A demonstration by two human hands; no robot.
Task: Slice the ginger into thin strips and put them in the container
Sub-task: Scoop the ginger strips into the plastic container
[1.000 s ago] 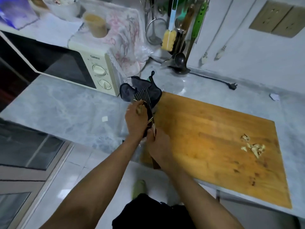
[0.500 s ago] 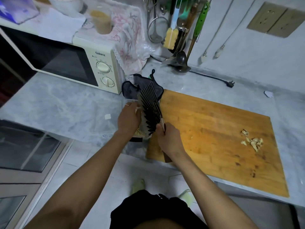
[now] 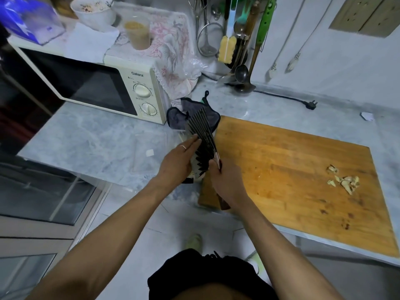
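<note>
At frame centre we hold a multi-blade knife (image 3: 202, 135) over the clear container (image 3: 184, 137), just left of the board (image 3: 281, 169). Our right hand (image 3: 227, 182) clenches its handle; our left hand (image 3: 179, 163) lies with straight fingers against the blades. Ginger scraps (image 3: 344, 180) sit at the board's right, well apart from both hands. A microwave (image 3: 104, 83) stands upper left.
</note>
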